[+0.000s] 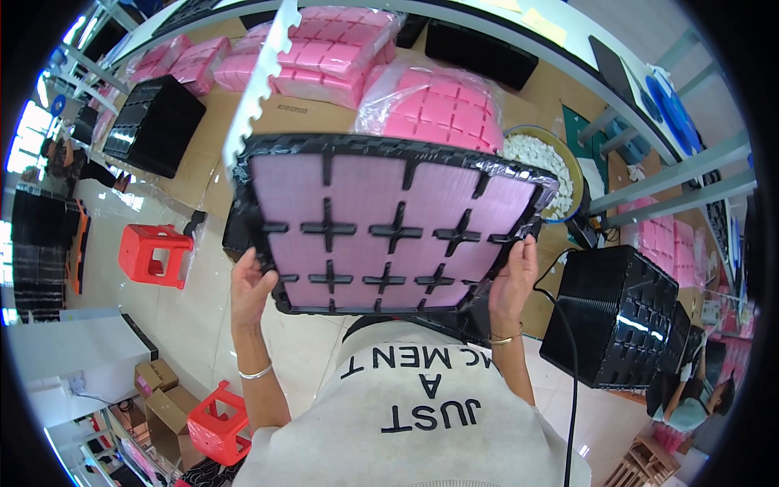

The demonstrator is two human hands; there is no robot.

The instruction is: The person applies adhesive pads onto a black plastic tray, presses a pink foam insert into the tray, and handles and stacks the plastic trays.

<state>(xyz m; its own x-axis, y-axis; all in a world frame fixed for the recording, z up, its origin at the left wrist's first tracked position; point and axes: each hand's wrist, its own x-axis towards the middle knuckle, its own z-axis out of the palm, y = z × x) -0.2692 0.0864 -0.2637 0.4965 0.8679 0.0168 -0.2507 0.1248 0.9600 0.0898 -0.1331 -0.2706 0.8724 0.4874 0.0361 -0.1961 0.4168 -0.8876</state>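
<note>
A black plastic tray (395,233) with rows of black cross-shaped pieces over a pink surface is held up in front of me, tilted. My left hand (251,290) grips its left side low down, the thumb at the near edge. At the right side, my right hand (512,284) holds the rim, with fingertips around the border. What lies behind the tray is mostly hidden, though a black edge shows below its left side.
Plastic-wrapped pink blocks (442,105) line the far bench. A round tub of white pieces (537,154) stands right of them. Black tray stacks stand left (154,126) and right (621,316). Red stools (154,256) are on the left. A black cable (573,381) hangs at right. Other people are farther off.
</note>
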